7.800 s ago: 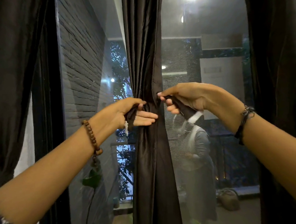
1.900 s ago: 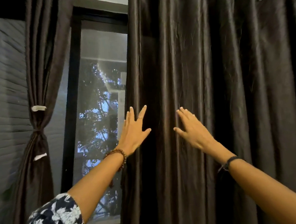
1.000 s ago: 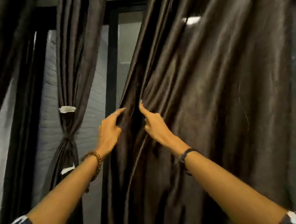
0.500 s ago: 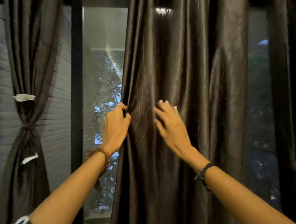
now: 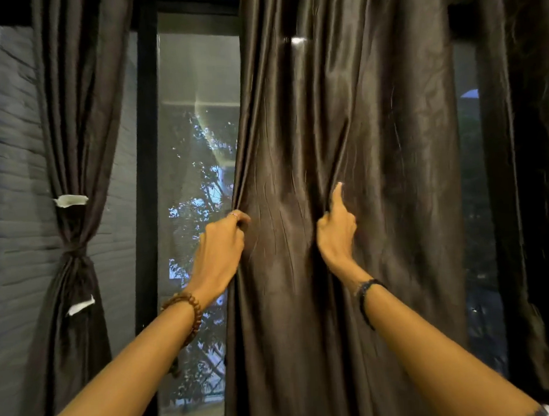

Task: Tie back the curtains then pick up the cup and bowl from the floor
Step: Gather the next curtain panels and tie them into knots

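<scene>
A dark brown satin curtain [image 5: 342,123] hangs loose in the middle of the head view. My left hand [image 5: 219,246] is shut on this curtain's left edge at about mid height. My right hand [image 5: 337,233] presses into a fold a little to the right, fingers curled in the cloth and forefinger pointing up. Fabric bunches between the two hands. At the left, a second dark curtain [image 5: 68,124] is gathered and knotted with a tie [image 5: 73,252] whose white ends stick out. No cup, bowl or floor is in view.
A black window frame post [image 5: 143,183] stands between the two curtains, with mesh-covered glass [image 5: 199,148] showing trees outside. A grey brick wall [image 5: 12,191] lies behind the tied curtain. Another dark curtain [image 5: 533,159] hangs at the far right.
Both hands went from flat on the loose curtain to gripping it. My left hand closed on the edge; my right hand curled into a fold farther right, gathering cloth between them.
</scene>
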